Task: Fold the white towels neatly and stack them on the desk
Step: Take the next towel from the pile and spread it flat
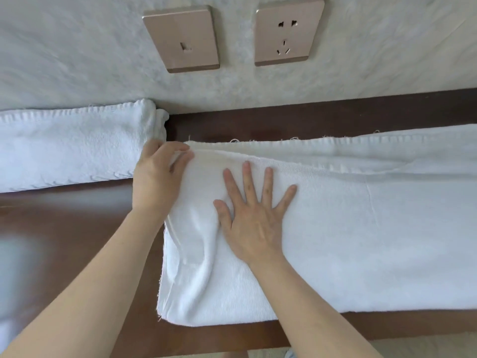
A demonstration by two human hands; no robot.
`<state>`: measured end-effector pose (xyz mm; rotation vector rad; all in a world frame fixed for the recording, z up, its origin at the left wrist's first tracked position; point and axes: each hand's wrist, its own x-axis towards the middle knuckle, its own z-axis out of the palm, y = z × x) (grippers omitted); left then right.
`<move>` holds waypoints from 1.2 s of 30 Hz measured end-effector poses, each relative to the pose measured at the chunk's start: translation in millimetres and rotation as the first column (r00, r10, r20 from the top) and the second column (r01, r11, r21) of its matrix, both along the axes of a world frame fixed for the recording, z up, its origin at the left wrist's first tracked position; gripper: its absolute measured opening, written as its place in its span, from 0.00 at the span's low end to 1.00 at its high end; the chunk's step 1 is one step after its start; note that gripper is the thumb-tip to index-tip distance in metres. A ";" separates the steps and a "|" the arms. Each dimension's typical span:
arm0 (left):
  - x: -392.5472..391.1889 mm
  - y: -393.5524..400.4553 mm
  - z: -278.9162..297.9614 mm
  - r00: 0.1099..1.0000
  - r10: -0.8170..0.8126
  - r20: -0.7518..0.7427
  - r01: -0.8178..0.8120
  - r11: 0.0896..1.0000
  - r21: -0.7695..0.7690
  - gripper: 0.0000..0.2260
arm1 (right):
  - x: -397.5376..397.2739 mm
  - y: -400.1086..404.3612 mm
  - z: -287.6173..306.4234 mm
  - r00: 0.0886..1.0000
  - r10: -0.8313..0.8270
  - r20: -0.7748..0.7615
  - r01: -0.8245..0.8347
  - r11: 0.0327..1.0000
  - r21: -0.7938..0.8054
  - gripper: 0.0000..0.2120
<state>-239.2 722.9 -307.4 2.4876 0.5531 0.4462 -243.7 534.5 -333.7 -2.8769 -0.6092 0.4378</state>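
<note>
Across the centre and right of the head view, a white towel point(361, 228) lies folded lengthwise on the dark wooden desk point(77, 215). Right hand point(254, 215) presses flat on it, fingers straight and spread. Left hand point(157, 174) pinches the towel's upper-left corner between thumb and curled fingers. At upper left, a folded towel point(69, 148) rests against the wall point(77, 47), below two wall plates point(182, 38).

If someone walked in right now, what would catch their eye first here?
Probably the long white terry towel spread across the dark brown wooden desk, with the right hand pressed flat on it and the left hand pinching its far left corner. Next, the folded white towel at far left, and two bronze wall socket plates above.
</note>
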 end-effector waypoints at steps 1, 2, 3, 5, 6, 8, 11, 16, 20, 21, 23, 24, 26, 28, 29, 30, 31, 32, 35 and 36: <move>5.8 2.0 -0.3 0.999 -0.027 -0.017 0.027 0.999 0.031 0.09 | 0.7 1.2 -1.4 1.000 0.007 -0.007 -0.007 1.000 -0.029 0.31; 10.0 2.5 -0.6 0.999 -0.044 -0.019 0.046 0.996 0.076 0.09 | 2.0 3.3 -1.3 1.000 0.010 -0.015 -0.010 0.999 -0.048 0.31; 12.8 1.0 0.0 0.998 -0.055 -0.003 0.055 0.986 0.156 0.10 | 4.5 6.3 -0.1 1.000 0.009 -0.022 -0.010 0.998 -0.059 0.31; 10.6 -10.4 1.7 0.996 -0.066 0.054 0.045 0.945 0.324 0.09 | 11.4 12.4 3.3 0.999 0.005 -0.043 -0.008 0.998 -0.067 0.31; 5.2 -21.8 1.1 0.995 -0.074 0.063 0.048 0.939 0.341 0.10 | 16.0 14.5 5.2 0.999 0.005 -0.050 -0.008 0.998 -0.059 0.30; -11.1 -52.1 -3.6 0.995 -0.103 0.002 0.100 0.970 0.223 0.14 | 27.0 14.0 6.6 0.999 0.004 -0.046 -0.004 1.000 -0.015 0.28; -37.1 -82.7 -21.1 0.965 -0.110 -0.239 0.140 0.984 0.111 0.23 | 45.9 3.3 3.3 0.999 -0.019 0.025 0.018 0.999 0.045 0.27; -53.8 -56.2 -28.8 0.912 -0.100 -0.397 0.207 0.949 0.236 0.25 | 92.4 -24.4 -3.9 0.998 -0.037 0.048 0.036 0.999 0.022 0.27; -59.5 -34.4 -23.6 0.917 -0.220 -0.333 0.288 0.942 0.171 0.23 | 116.1 -42.4 7.1 0.999 -0.036 0.007 0.035 0.989 0.147 0.28; -61.2 -26.5 -23.8 0.921 -0.247 -0.301 0.308 0.935 0.175 0.21 | 110.4 -46.1 8.9 0.999 -0.026 0.029 0.021 0.987 0.156 0.28; -68.3 -15.5 -24.4 0.949 -0.237 -0.210 0.279 0.939 0.201 0.18 | 87.6 -53.4 8.5 0.997 0.007 0.080 -0.015 0.994 0.104 0.28; -72.9 -14.9 -22.9 0.969 -0.182 -0.166 0.211 0.960 0.183 0.16 | 75.5 -55.8 5.4 0.996 0.023 0.087 -0.029 0.998 0.064 0.28; -80.8 -22.8 -14.6 0.992 0.007 -0.128 -0.006 1.000 0.013 0.15 | 60.4 -57.1 -3.2 0.995 0.038 0.091 -0.036 0.999 -0.016 0.29; -81.7 -33.1 -5.6 0.959 0.211 -0.191 -0.250 0.945 -0.211 0.17 | 59.5 -56.0 -8.7 0.995 0.019 0.100 -0.014 0.998 -0.054 0.30; -79.9 -34.5 -4.3 0.934 0.272 -0.231 -0.331 0.901 -0.280 0.17 | 60.8 -54.9 -9.8 0.995 0.008 0.100 -0.002 0.998 -0.057 0.30; -77.0 -33.9 -3.7 0.922 0.304 -0.241 -0.371 0.873 -0.317 0.15 | 61.4 -54.5 -9.8 0.995 0.006 0.104 -0.001 0.998 -0.055 0.30; -73.6 -32.4 -3.5 0.922 0.316 -0.222 -0.375 0.869 -0.323 0.13 | 61.3 -55.1 -9.5 0.994 0.014 0.108 -0.009 0.999 -0.047 0.30; -70.1 -30.5 -2.1 0.929 0.316 -0.193 -0.363 0.880 -0.307 0.10 | 60.4 -56.5 -9.2 0.994 0.023 0.110 -0.019 0.999 -0.035 0.30; -61.8 -20.6 -1.9 0.946 0.308 -0.104 -0.324 0.913 -0.246 0.06 | 58.3 -61.1 -8.5 0.994 0.038 0.106 -0.036 0.999 -0.024 0.29; -60.7 -17.4 -3.8 0.949 0.300 -0.092 -0.314 0.921 -0.230 0.06 | 57.8 -62.0 -8.7 0.994 0.039 0.104 -0.035 0.999 -0.032 0.29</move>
